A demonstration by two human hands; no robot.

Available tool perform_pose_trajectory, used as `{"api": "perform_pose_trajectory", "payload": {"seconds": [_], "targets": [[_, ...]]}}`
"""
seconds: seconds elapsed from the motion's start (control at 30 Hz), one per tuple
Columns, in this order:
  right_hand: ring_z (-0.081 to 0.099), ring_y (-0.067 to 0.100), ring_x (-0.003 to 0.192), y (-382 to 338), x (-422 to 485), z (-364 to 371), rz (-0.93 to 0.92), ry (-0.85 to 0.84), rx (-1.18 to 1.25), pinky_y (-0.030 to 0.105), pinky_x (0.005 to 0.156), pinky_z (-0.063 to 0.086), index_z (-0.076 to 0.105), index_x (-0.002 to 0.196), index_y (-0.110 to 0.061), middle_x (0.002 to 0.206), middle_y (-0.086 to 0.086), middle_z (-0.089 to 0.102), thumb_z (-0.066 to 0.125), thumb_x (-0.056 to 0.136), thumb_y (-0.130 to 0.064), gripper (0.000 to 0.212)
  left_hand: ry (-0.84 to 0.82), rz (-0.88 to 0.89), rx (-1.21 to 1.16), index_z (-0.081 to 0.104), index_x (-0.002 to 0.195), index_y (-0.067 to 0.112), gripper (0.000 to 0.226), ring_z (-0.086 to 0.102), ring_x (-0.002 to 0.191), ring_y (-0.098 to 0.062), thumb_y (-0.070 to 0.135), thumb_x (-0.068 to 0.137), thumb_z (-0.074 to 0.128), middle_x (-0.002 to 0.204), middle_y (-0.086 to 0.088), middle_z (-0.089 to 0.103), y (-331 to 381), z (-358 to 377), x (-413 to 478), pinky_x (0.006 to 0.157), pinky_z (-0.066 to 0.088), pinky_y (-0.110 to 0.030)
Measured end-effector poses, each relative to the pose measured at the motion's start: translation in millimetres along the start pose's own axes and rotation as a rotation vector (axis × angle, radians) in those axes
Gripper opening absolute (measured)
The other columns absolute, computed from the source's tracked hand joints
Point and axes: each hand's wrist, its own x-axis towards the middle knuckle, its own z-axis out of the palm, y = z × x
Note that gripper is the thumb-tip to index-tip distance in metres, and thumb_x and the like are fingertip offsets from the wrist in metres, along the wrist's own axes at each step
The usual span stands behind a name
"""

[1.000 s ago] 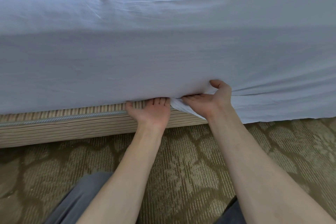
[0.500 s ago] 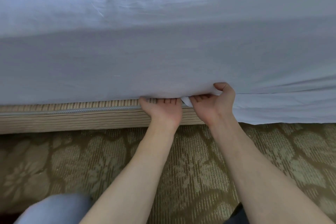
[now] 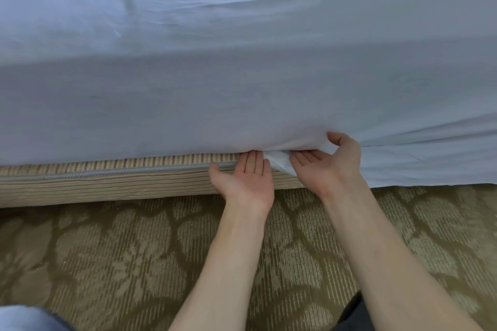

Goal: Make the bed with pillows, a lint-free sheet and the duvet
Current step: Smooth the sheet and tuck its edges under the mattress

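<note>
Underfoot, seen from the head camera, lies a carpet [image 3: 134, 263] in olive and tan with a large leaf-and-flower pattern and fine ribbing; it runs right up to the bed base [image 3: 107, 188], a low band covered in beige and brown stripes, with a pale twisted cord [image 3: 121, 171] along its upper seam; at the lower left corner a patch of light blue-grey cloth [image 3: 24, 318] shows, and at the bottom edge right of centre a dark one [image 3: 352, 314]; above the base the sheet [image 3: 242, 88] fills the upper half of the view, pale blue-white, spread over the top of the bed with shallow creases toward the far side and falling down the near side; to the left its edge disappears between mattress and base, so the striped base shows; to the right it hangs loose over the base, down to the carpet; the left hand [image 3: 244, 177] is palm up against the base, fingers [image 3: 251, 161] straight and together, tips hidden under the sheet's edge; the right hand [image 3: 330, 166] is just beside it, also palm up, fingers [image 3: 304, 156] nearly straight and together, pointing left under a bunched fold [image 3: 279, 162] of sheet that lies between the two hands; its thumb [image 3: 336, 138] is spread well apart from them, up against the hanging cloth.
</note>
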Motion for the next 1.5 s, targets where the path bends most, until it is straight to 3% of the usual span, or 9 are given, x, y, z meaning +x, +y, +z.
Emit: {"api": "perform_pose_trajectory", "payload": {"seconds": [0.17,0.3,0.5,0.67,0.77,0.93,1.13,1.3,1.5], "targets": [[0.062,0.031,0.123,0.2,7.1,-11.3,-0.034,-0.104,0.072,0.042,0.114,0.043,0.056,0.134,0.002,0.131,0.017,0.064,0.059,0.091,-0.029,0.053,-0.034,0.018,-0.034,0.041,0.152,0.0,0.081,0.044,0.144,-0.028,0.063,0.1,0.04,0.151,-0.018,0.049,-12.1,10.0,0.1,0.125,0.023,-0.043],[0.066,0.035,0.119,-2.5,23.7,-18.1,-0.093,-0.167,0.069,0.048,0.111,0.046,0.058,0.133,-0.004,0.127,0.018,0.067,0.063,0.08,-0.03,0.059,-0.084,0.054,-0.143,0.054,0.14,0.002,0.081,0.062,0.122,-0.03,0.07,0.095,0.048,0.13,-0.018,0.066,-25.5,21.1,10.1,0.117,0.039,-0.044],[0.066,0.033,0.116,10.3,25.2,-7.7,-0.182,-0.114,0.052,0.046,0.107,0.05,0.063,0.125,-0.005,0.127,0.016,0.068,0.053,0.087,-0.029,0.046,-0.112,0.057,-0.174,0.059,0.134,0.007,0.079,0.063,0.119,-0.034,0.072,0.09,0.051,0.129,-0.018,0.066,-22.4,26.5,12.6,0.114,0.043,-0.05],[0.065,0.035,0.118,9.9,13.8,-13.4,-0.193,-0.13,0.05,0.046,0.11,0.047,0.06,0.13,-0.003,0.129,0.018,0.067,0.052,0.087,-0.027,0.05,-0.082,0.0,-0.193,0.064,0.124,0.011,0.06,0.065,0.114,-0.036,0.061,0.093,0.056,0.125,-0.019,0.067,-15.8,36.7,5.3,0.108,0.048,-0.053],[0.065,0.036,0.119,8.9,16.2,-18.1,-0.18,-0.136,0.039,0.047,0.11,0.047,0.06,0.132,-0.003,0.13,0.018,0.066,0.053,0.087,-0.026,0.052,-0.075,-0.028,-0.208,0.066,0.123,0.012,0.06,0.066,0.114,-0.036,0.062,0.092,0.058,0.123,-0.018,0.069,-14.5,36.3,4.3,0.108,0.047,-0.055],[0.062,0.04,0.122,3.1,23.0,-13.8,-0.156,-0.13,0.04,0.051,0.114,0.042,0.056,0.135,-0.003,0.129,0.022,0.065,0.054,0.089,-0.031,0.053,-0.011,-0.035,-0.229,0.063,0.123,0.005,0.073,0.065,0.117,-0.032,0.07,0.091,0.052,0.125,-0.016,0.068,-15.8,33.0,12.3,0.112,0.045,-0.049],[0.061,0.041,0.124,7.7,23.9,-10.2,-0.168,-0.113,0.056,0.051,0.115,0.04,0.055,0.136,0.0,0.129,0.023,0.065,0.054,0.093,-0.035,0.055,0.061,-0.054,-0.252,0.062,0.124,0.006,0.071,0.065,0.117,-0.028,0.068,0.092,0.051,0.126,-0.014,0.067,-13.6,36.3,19.6,0.111,0.046,-0.045],[0.06,0.041,0.126,9.6,26.9,-7.7,-0.175,-0.112,0.071,0.052,0.117,0.038,0.053,0.138,0.0,0.13,0.024,0.065,0.059,0.092,-0.05,0.069,0.09,-0.11,-0.248,0.063,0.124,0.005,0.064,0.066,0.116,-0.027,0.061,0.097,0.05,0.123,-0.014,0.07,-11.2,30.3,27.6,0.112,0.045,-0.045],[0.059,0.043,0.127,1.3,33.7,-18.6,-0.141,-0.156,0.072,0.055,0.115,0.039,0.049,0.141,0.002,0.134,0.027,0.062,0.053,0.094,-0.062,0.08,0.075,-0.024,-0.179,0.066,0.125,0.009,0.059,0.07,0.112,-0.021,0.059,0.096,0.051,0.119,-0.009,0.075,-22.2,28.3,28.0,0.109,0.048,-0.039]]}}
